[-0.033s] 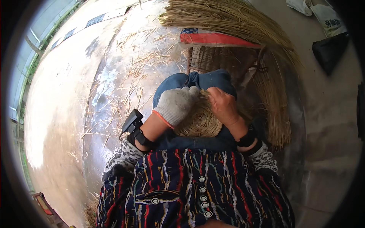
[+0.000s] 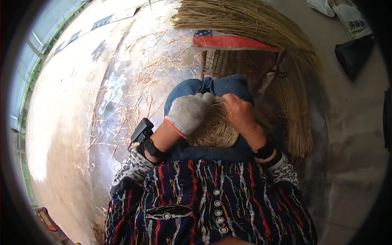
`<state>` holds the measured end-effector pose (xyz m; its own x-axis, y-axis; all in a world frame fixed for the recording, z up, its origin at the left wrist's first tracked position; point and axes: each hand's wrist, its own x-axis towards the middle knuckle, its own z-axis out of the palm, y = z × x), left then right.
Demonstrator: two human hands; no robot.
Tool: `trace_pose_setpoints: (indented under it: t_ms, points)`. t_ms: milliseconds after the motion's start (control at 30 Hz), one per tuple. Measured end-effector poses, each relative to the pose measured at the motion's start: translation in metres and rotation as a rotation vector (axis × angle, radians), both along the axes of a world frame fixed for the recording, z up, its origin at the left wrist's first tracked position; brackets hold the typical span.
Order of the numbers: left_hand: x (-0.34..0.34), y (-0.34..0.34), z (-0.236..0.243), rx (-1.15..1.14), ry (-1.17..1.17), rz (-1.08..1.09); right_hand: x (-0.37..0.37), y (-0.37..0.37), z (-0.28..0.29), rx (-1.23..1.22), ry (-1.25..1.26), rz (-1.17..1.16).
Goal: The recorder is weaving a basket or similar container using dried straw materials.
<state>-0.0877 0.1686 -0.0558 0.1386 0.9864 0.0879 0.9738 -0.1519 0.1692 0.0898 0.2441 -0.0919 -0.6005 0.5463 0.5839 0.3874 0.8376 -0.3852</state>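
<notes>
**Straw coil held on the lap, both hands at its upper rim**

Beyond the hands a big sheaf of loose straw (image 2: 253, 20) fans over the concrete floor (image 2: 73, 122), with a woven basket (image 2: 228, 61) just past the knees. The round straw coil (image 2: 214, 128) rests on the blue-trousered lap between the hands: pale gold, tightly wound, strand ends sticking out. The left hand (image 2: 190, 112), in a white knit glove, curls closed over the coil's left edge. The right hand (image 2: 241, 112), bare, pinches strands at the top. If either grip slackens, the winding could spring loose; dry strands may snap when bent hard, I judge
</notes>
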Motion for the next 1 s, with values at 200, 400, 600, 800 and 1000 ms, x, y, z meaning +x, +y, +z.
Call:
trace_pose_setpoints:
  t_ms: [200, 400, 600, 800, 1000]
  points:
    - [-0.007, -0.004, -0.021, 0.024, -0.149, 0.075, 0.003, -0.013, -0.001, -0.062, -0.204, -0.154]
    - [-0.007, -0.012, -0.021, 0.047, -0.268, 0.096, 0.003, -0.013, -0.005, -0.014, -0.164, -0.141]
    - [-0.053, -0.045, -0.008, 0.149, -1.243, 0.295, 0.008, 0.003, 0.025, 0.092, -0.211, -0.168]
    - [-0.158, -0.082, -0.054, 0.306, -0.241, 0.626, 0.015, 0.014, 0.026, 0.025, -0.401, -0.201]
    - [-0.087, -0.068, -0.048, 0.207, -0.786, 0.143, 0.014, 0.008, 0.021, -0.001, -0.400, -0.205]
